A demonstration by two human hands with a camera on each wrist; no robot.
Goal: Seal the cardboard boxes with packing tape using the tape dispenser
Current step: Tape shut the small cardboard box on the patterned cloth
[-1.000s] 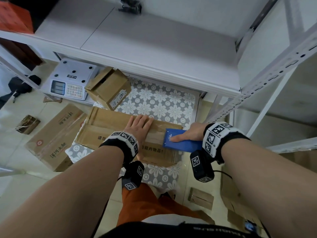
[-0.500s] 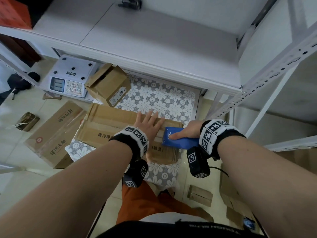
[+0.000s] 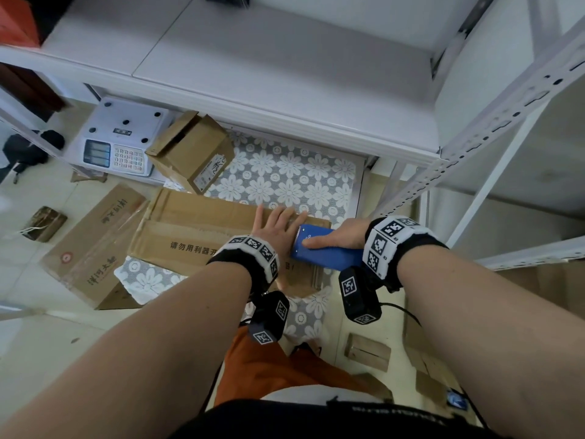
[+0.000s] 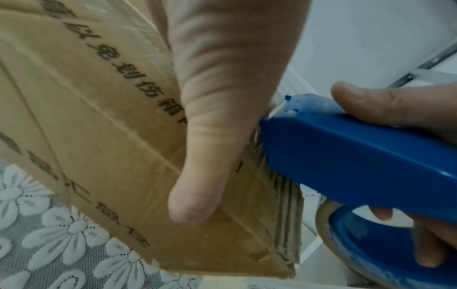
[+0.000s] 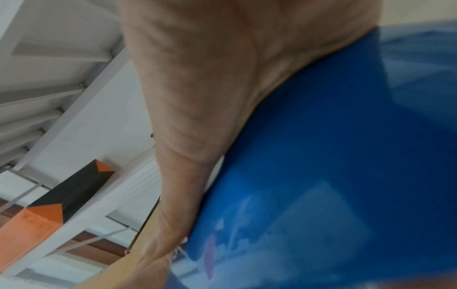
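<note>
Overhead, a white metal shelf rack (image 3: 285,99) fills the upper half of the head view, and below it a grey floral-patterned mat (image 3: 285,182) lies at centre frame. On the mat sits the long brown cardboard box with black printed characters (image 3: 190,236), its top flaps folded shut. A smaller brown cardboard box (image 3: 193,153) stands upper left of it with a flap up, seemingly unsealed. A white weighing scale (image 3: 123,137) is further left.

The left hand (image 3: 278,226) lies flat on the long box near its right end, fingers straight and spread, thumb (image 4: 210,156) on the near side. The right hand (image 3: 338,237) grips the blue plastic tape dispenser (image 3: 323,251), forefinger along its top, other fingers curled under by the roll. The dispenser's toothed front edge meets the box top just beside the left hand.

Judging by this, taping of the long box's seam is under way at the right end; I cannot tell how much tape is laid. The smaller box likely remains.
</note>
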